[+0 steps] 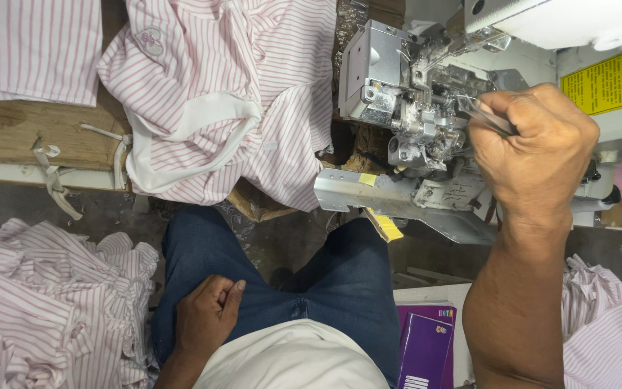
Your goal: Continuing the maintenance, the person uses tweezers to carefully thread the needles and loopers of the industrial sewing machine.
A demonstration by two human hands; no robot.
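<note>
Gripping a pair of slim metal tweezers [489,117], the person's right hand [534,155] reaches into the open works of a white and grey sewing machine [426,94]. The tweezers run long and thin on a slant, their tips pointing up and to the left into the machine's bare metal mechanism, their back end hidden inside the fist. The tool juts from the left side of the right hand, just over the knuckles, and stands well apart from the left hand [206,317].

The right hand is curled tight, fingers folded in around the tweezers, with the forearm running down from the machine toward the lower edge of the view. Whether the tips touch any part of the machine cannot be told. The left hand holds nothing; it lies loosely closed, thumb over the bent fingers, on the thigh of the person's blue jeans [282,274], well below and left of the machine.

Left of the machine, a pink-and-white striped garment [239,94] with a white neckband is heaped on the wooden table [16,137], one edge lying against the machine's side. Further striped pieces are piled lower left of the machine [44,302] and lower right of it [606,324]. A purple box [426,349] stands below the machine, between the jeans and the right forearm. A yellow label [602,83] sits on the machine's right side.
</note>
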